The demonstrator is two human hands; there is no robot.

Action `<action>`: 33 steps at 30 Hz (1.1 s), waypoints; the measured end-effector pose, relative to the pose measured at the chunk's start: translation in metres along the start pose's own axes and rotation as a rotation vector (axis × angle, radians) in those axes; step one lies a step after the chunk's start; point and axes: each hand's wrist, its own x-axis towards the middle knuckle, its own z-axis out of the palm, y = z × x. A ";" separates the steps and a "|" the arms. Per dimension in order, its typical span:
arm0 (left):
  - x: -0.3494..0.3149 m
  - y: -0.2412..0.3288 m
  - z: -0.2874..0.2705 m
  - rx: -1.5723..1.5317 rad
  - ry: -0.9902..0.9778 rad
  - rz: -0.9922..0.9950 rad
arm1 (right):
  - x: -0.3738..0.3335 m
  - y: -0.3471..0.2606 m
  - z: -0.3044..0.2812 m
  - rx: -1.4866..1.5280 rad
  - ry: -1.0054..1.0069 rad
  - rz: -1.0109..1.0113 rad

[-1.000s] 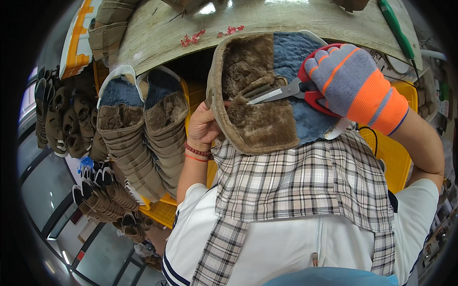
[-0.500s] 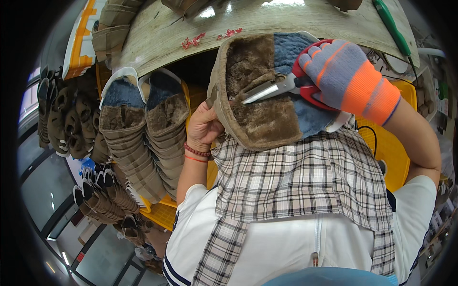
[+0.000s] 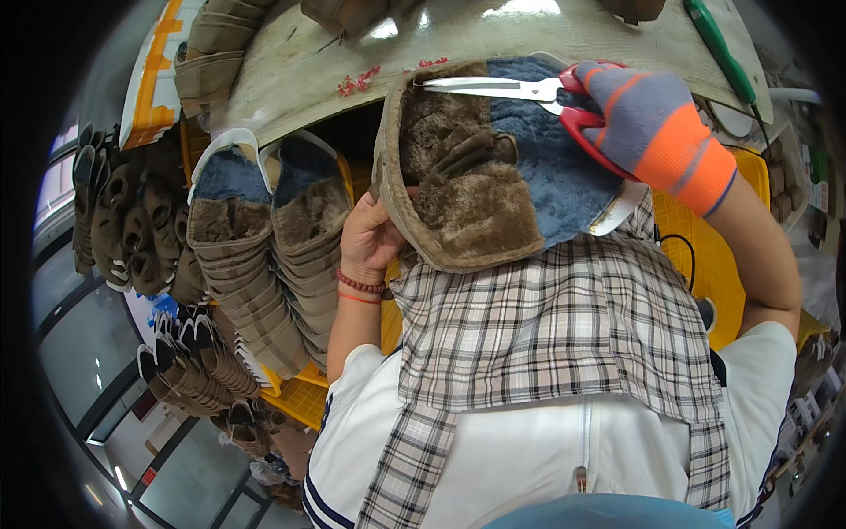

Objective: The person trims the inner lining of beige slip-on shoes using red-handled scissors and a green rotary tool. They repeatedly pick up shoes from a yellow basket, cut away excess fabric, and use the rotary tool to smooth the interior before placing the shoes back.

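My bare left hand (image 3: pixel 371 236) grips the left edge of a brown shoe upper (image 3: pixel 480 220), its fingers partly hidden behind it. The upper is spread with its plush lining upward, brown on the left and blue on the right, with a white edge at the far right. In a grey and orange knit glove, my right hand (image 3: pixel 648 119) is closed round the red handles of a pair of scissors (image 3: pixel 529 91). The blades point left across the lining, their tips by the upper's top left rim. They look nearly closed.
Two tall stacks of fur-lined uppers (image 3: pixel 233 238) stand left of me, beside yellow crates (image 3: pixel 300 398). Beyond the piece lies a wooden table (image 3: pixel 300 79) with red thread scraps (image 3: pixel 359 81) and a green-handled tool (image 3: pixel 721 48). More brown uppers (image 3: pixel 132 220) hang at far left.
The scissors have swung up from the middle of the lining to its top left rim. My right hand moved slightly with them, and the upper shifted a little left.
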 end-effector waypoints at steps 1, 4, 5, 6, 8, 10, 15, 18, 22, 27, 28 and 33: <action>-0.003 0.003 0.005 0.031 -0.001 0.016 | -0.005 -0.003 0.000 0.120 0.018 0.052; -0.014 0.019 0.052 0.173 0.016 0.128 | -0.016 -0.007 -0.009 0.589 0.014 0.214; -0.011 0.023 0.083 0.261 0.022 0.187 | -0.014 -0.012 -0.020 0.787 -0.024 0.178; -0.004 0.026 0.096 0.377 -0.043 0.211 | -0.013 -0.017 -0.031 0.983 -0.065 0.138; 0.013 0.031 0.114 0.616 -0.176 0.257 | -0.009 -0.036 -0.039 1.262 0.058 0.041; 0.037 0.025 0.135 0.791 -0.157 0.280 | -0.005 -0.042 -0.034 1.224 0.335 -0.133; 0.079 0.015 0.109 0.969 0.180 0.576 | -0.016 -0.002 -0.043 0.887 0.587 0.268; 0.062 0.005 -0.007 0.655 0.569 0.262 | -0.025 0.042 -0.004 0.640 0.713 0.262; 0.068 -0.037 -0.007 0.053 0.415 -0.145 | -0.016 0.048 0.050 0.532 0.522 0.243; 0.074 -0.043 0.021 0.230 0.140 0.112 | -0.021 0.001 0.064 1.012 0.248 0.270; 0.072 -0.043 0.024 0.238 0.103 0.138 | -0.025 0.000 0.064 1.100 0.226 0.303; 0.074 -0.069 0.061 0.175 0.107 0.180 | -0.034 -0.034 0.078 1.526 0.405 0.324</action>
